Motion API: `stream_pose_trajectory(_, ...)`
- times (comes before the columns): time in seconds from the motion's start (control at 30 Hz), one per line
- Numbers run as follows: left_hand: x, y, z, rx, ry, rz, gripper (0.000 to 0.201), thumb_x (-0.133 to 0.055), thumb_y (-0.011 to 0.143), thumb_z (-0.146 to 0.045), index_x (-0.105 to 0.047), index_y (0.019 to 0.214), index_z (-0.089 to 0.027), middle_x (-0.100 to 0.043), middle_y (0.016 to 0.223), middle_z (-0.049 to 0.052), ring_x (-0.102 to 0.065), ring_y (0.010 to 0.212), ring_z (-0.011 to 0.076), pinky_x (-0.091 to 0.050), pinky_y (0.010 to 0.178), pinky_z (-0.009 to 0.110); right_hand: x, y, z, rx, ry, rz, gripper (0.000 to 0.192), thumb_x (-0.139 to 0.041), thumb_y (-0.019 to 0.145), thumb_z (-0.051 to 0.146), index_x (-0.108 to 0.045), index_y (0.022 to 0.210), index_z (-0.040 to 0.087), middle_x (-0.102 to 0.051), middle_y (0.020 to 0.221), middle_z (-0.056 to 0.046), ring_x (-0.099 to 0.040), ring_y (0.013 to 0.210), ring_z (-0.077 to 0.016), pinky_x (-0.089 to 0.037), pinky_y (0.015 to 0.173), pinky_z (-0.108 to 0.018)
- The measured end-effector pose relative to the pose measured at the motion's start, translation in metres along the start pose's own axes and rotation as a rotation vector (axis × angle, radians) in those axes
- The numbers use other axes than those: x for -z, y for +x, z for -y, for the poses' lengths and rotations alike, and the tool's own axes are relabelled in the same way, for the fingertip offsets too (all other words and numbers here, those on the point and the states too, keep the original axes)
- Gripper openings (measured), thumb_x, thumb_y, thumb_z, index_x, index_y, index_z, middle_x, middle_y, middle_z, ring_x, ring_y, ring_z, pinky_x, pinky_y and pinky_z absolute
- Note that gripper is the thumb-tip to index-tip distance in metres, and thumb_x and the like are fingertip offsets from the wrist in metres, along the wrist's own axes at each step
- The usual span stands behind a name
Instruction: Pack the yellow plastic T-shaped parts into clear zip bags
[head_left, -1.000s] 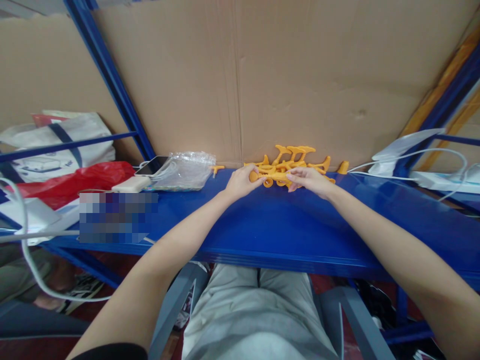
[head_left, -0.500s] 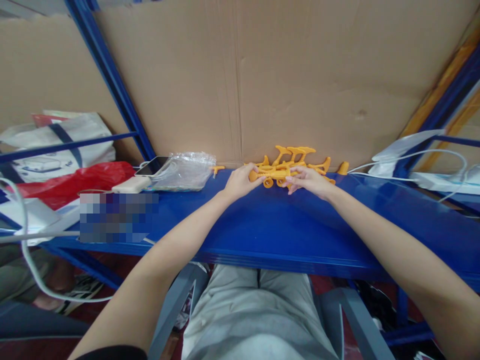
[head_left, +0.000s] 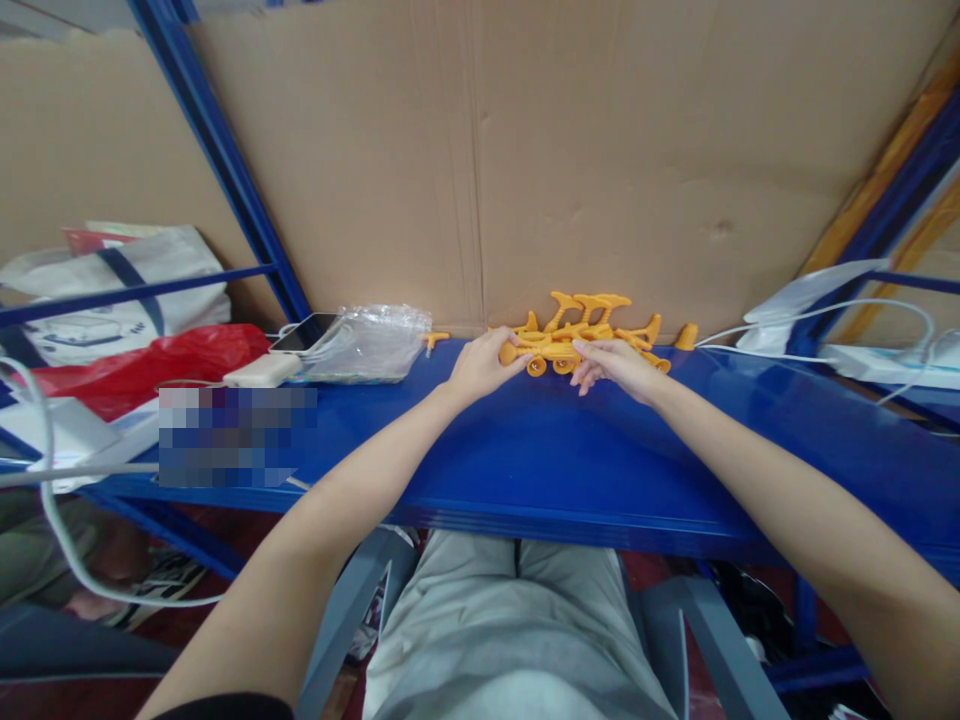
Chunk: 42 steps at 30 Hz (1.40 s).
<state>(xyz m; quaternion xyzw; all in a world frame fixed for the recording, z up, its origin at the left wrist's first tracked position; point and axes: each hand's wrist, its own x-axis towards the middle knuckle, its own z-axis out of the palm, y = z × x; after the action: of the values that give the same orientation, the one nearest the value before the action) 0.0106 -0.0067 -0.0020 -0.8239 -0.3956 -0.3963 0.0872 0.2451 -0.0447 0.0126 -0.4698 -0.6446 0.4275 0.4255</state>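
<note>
Between your two hands: one yellow piece [head_left: 550,352], roughly level, at the front of the yellow heap [head_left: 589,313]; contact with the bench [head_left: 525,460] cannot be told.
Left hand [head_left: 484,364]: your thumb and forefinger are closed on the rounded left end of the piece.
Right hand [head_left: 616,366]: your thumb and forefinger pinch the piece toward its right end; your lower fingers are loosely curled beneath.
Yellow heap: tangled parts directly behind the held piece; branching ends rise before the cardboard sheet [head_left: 577,150]; round hollow ends show just below the piece.
Stray yellow parts: a small branched part [head_left: 435,338] by the clear plastic packet [head_left: 379,345], to your left; a cone-shaped part [head_left: 686,336] upright, right of the heap.
Left end of bench: a dark-screened phone [head_left: 306,333] beside the packet; a white block [head_left: 259,370] near the red bag [head_left: 165,362].
Right end of bench: a white cable [head_left: 765,351] along the back edge.
</note>
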Motion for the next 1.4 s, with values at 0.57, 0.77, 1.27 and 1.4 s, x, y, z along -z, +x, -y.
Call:
stream_pose_trajectory(0.57, 0.002, 0.000, 0.002, -0.005, 0.028, 0.125, 0.040, -0.059, 0.090, -0.039, -0.052, 0.125, -0.020, -0.069, 0.110, 0.007, -0.068, 0.098, 0.0210, -0.052, 0.083, 0.031, -0.002, 0.004, 0.005, -0.091, 0.354, -0.143, 0.016, -0.054, 0.095, 0.024, -0.062, 0.084, 0.015, -0.073, 0.073, -0.007, -0.064, 0.052, -0.0106, -0.053, 0.057, -0.022)
stream_pose_trajectory(0.77, 0.012, 0.002, 0.039, 0.257, 0.215, 0.189, 0.047, -0.052, 0.092, -0.028, -0.044, 0.136, -0.015, -0.054, 0.137, 0.015, -0.055, 0.125, 0.0256, -0.045, 0.103, 0.036, 0.018, 0.019, -0.011, 0.088, 0.399, -0.363, 0.019, -0.065, 0.085, 0.028, -0.047, 0.088, 0.023, -0.072, 0.078, -0.001, -0.070, 0.070, -0.0141, -0.056, 0.070, -0.027)
stream_pose_trajectory(1.27, 0.016, -0.001, 0.080, 0.667, 0.492, 0.630, 0.055, -0.037, 0.095, -0.042, -0.055, 0.138, -0.012, -0.049, 0.146, 0.018, -0.047, 0.134, 0.0356, -0.043, 0.106, 0.050, 0.009, 0.023, -0.036, 0.425, -1.287, -0.472, 0.038, -0.050, 0.091, 0.031, -0.058, 0.123, 0.012, -0.071, 0.103, -0.019, -0.062, 0.100, -0.0337, -0.039, 0.087, -0.046)
stream_pose_trajectory(1.4, 0.018, 0.001, 0.071, 0.629, 0.499, 0.590, 0.049, -0.041, 0.092, -0.035, -0.061, 0.132, -0.014, -0.052, 0.144, 0.016, -0.049, 0.132, 0.0344, -0.045, 0.105, 0.050, 0.000, 0.023, -0.036, 0.465, -1.432, -0.426, 0.043, -0.046, 0.094, 0.029, -0.057, 0.132, 0.011, -0.071, 0.110, -0.021, -0.058, 0.105, -0.0337, -0.033, 0.093, -0.048)
